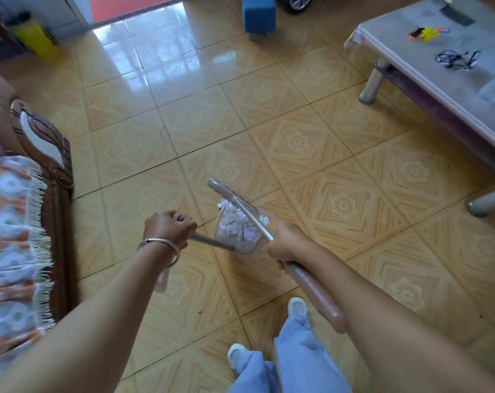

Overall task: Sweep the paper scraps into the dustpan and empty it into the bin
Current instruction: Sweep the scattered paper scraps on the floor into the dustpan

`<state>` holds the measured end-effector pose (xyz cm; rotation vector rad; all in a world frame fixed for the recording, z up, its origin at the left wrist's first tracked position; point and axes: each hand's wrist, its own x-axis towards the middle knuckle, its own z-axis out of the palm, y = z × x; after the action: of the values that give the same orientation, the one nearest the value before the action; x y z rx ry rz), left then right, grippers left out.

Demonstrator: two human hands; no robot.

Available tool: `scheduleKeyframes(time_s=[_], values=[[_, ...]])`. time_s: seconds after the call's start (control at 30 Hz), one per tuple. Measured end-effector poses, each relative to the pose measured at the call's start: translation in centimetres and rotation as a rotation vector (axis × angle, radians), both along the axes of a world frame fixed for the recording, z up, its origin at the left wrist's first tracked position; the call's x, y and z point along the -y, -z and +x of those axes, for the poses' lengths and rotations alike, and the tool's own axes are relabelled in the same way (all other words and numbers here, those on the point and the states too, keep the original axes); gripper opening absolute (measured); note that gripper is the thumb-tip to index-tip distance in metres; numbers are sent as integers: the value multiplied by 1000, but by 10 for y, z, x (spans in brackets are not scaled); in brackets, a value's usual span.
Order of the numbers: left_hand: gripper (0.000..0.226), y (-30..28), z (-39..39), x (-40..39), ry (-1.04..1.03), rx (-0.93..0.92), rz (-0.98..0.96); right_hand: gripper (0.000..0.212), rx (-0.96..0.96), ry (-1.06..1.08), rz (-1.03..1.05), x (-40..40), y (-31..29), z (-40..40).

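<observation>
A brownish dustpan [235,245] hangs just above the tiled floor at the lower middle, tilted, with a heap of white paper scraps [239,226] inside it. My left hand [168,229] grips the dustpan's metal handle from the left. My right hand [286,245] is closed around the broom [240,204], whose metal shaft runs up-left across the pan and whose brown grip sticks out below my wrist. The broom's head is seen end-on beyond the pan. No bin is clearly in view.
A wooden sofa [42,154] with a fringed cover lines the left. A low table [439,89] with small items stands at the right. A blue stool [259,14] and a yellow container [32,36] sit far back. My feet are below.
</observation>
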<state>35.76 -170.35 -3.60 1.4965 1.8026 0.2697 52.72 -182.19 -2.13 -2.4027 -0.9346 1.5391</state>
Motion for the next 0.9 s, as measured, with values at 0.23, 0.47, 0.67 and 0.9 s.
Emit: scheduleKeyframes(time_s=[0.23,0.47,0.67,0.9], values=[[6,-6,-24,2,-52,17,5,12,38,50,55,-20,7,4],[8,-6,-45,-1,-151,57,8,7,87,46,56,-58,26,8],[14,8,-44,-20,-183,31,-6,24,51,42,13,-90,50,12],[19,20,-26,-62,-190,-7,-43,42,92,-87,-32,-129,74,16]])
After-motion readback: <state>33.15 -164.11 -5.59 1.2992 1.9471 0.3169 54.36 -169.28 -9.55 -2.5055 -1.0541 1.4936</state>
